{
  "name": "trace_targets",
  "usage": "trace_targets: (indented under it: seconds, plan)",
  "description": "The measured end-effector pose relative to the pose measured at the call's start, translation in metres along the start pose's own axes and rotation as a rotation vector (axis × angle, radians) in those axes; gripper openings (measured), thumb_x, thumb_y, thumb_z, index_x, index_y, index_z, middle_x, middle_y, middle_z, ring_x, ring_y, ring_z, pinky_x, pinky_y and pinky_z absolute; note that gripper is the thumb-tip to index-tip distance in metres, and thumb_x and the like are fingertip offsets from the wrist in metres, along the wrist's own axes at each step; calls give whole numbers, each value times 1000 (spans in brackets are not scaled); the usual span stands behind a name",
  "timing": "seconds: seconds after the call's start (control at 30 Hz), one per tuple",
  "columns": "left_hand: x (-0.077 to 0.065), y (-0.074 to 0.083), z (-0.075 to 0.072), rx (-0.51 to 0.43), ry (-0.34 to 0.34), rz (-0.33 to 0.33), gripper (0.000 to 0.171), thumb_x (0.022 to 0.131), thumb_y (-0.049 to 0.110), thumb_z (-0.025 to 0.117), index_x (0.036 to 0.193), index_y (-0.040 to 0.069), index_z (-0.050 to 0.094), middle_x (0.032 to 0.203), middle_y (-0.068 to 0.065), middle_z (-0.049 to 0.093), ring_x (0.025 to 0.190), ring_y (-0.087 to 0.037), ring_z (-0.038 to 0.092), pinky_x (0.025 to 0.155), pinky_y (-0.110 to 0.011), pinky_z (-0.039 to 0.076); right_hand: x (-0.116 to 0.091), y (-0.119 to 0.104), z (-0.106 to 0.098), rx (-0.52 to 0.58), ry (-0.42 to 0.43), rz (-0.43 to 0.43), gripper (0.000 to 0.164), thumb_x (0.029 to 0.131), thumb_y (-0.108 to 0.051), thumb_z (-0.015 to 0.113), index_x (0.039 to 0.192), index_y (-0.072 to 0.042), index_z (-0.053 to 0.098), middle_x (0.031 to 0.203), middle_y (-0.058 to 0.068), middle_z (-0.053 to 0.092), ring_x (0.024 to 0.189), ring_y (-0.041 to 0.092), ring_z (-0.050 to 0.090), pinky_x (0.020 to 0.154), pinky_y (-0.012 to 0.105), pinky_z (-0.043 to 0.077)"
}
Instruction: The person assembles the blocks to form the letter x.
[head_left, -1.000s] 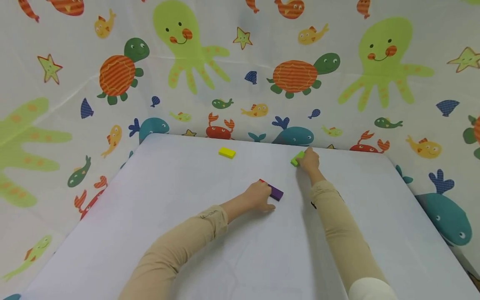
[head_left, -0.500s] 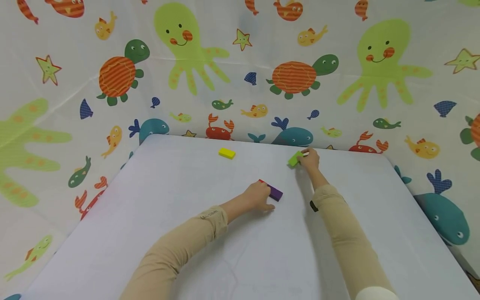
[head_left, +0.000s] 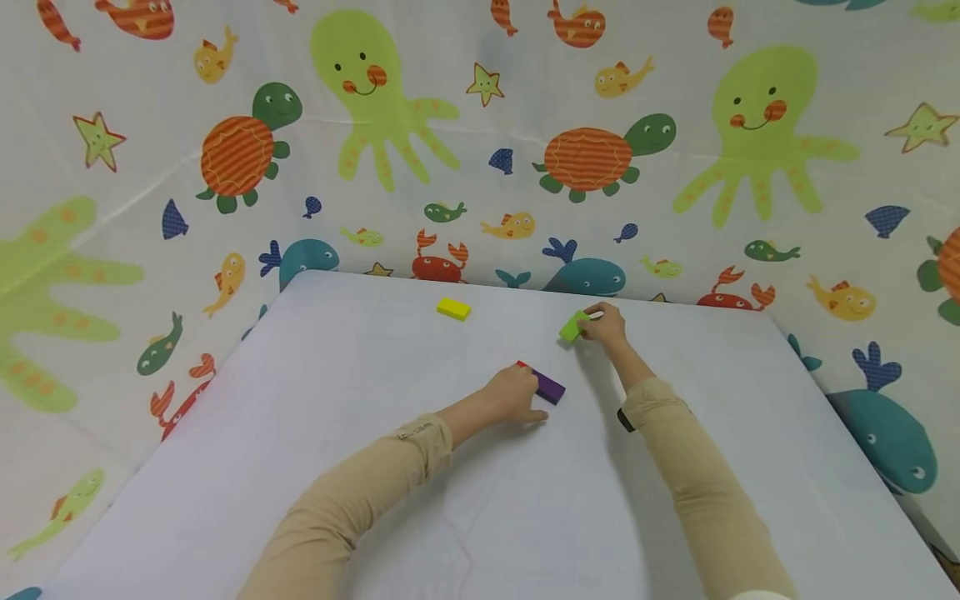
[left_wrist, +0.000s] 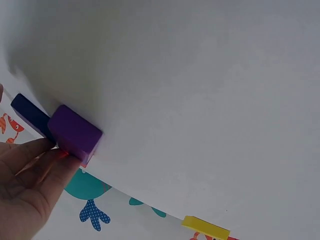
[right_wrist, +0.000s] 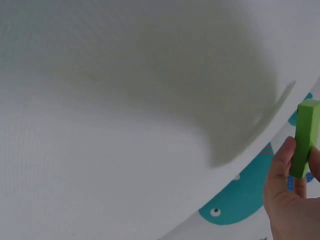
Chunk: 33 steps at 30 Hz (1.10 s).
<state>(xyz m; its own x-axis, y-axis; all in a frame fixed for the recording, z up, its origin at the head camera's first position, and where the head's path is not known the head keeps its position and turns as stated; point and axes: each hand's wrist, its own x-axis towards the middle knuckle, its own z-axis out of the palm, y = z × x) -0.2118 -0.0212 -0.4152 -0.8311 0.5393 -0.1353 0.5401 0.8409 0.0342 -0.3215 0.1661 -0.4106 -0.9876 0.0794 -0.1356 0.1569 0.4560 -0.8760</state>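
My left hand (head_left: 512,393) rests its fingertips at a purple block (head_left: 550,387), with the thumb spread away on the near side. A sliver of a red block (head_left: 521,364) shows beyond the fingers. In the left wrist view, the fingertips touch the purple block (left_wrist: 75,130), and a dark blue block (left_wrist: 32,117) sits right beside it. Farther back on the right, my right hand (head_left: 604,325) pinches a light green block (head_left: 573,327) between thumb and fingers. The right wrist view shows this green block (right_wrist: 305,140) tilted up in the grip, over its shadow on the table.
A yellow block (head_left: 453,309) lies alone near the back of the white table (head_left: 360,358), left of both hands. Behind the table hangs a white cloth (head_left: 480,183) printed with sea animals, which also runs along both sides.
My right hand has carried the green block left and nearer, towards the purple block. My left hand has stayed at its blocks, and the yellow block has not moved.
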Motion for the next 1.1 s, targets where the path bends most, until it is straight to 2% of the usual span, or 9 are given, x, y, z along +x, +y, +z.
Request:
trace_targets:
  seconds: [0.1,0.2,0.3,0.4,0.47,0.73,0.93,1.1]
  plan:
    - [-2,-1,3,-7,5,7,44,83,49,66,88,5,69,100,-8,68,93,-20,62,86,-29,52,-6,0,7,4,-63,-13,36,89,-4,61,120,11,51,114,32,57,54,2,57,62,18,56]
    - [-3,-2,5,-13,16,15,42,83,46,67,87,4,69,102,-8,67,96,-21,63,87,-29,53,-9,-2,14,-14,-104,-14,35,89,-3,60,120,9,51,111,28,56,57,4,58,69,24,58]
    - [-5,-2,8,-11,31,22,48,84,44,66,103,0,69,115,-11,64,106,-24,62,92,-31,52,-11,-4,18,-40,-103,-14,35,90,-3,59,122,8,50,110,26,55,58,4,56,73,26,58]
    - [-6,-2,9,-7,37,17,59,85,44,66,122,-3,60,124,-14,61,113,-26,59,96,-32,49,-14,-6,21,-48,-109,-32,34,90,-3,59,121,8,51,108,25,56,59,4,56,72,25,58]
    - [-6,-3,9,1,33,11,63,85,44,65,126,-3,57,126,-14,59,115,-25,58,98,-31,49,-15,-7,24,-57,-123,-38,34,90,-3,59,121,8,51,108,25,57,61,4,56,70,23,57]
    - [-8,-5,9,10,35,6,63,86,45,65,126,-2,57,125,-13,59,114,-23,57,96,-30,50,-23,-10,31,-80,-154,-14,35,90,-5,60,121,8,52,110,27,58,65,8,58,71,23,57]
    - [-10,-4,8,15,47,16,61,85,43,66,125,-4,58,121,-13,60,111,-23,58,93,-30,51,-25,-7,40,-100,-171,18,34,90,-7,61,120,7,54,111,25,60,72,9,60,66,17,54]
    - [-9,-4,9,31,72,36,59,87,39,65,126,-5,56,120,-13,61,109,-23,58,91,-30,52,-8,7,50,-99,-180,24,32,87,-7,64,117,4,57,111,24,62,82,19,65,73,24,56]
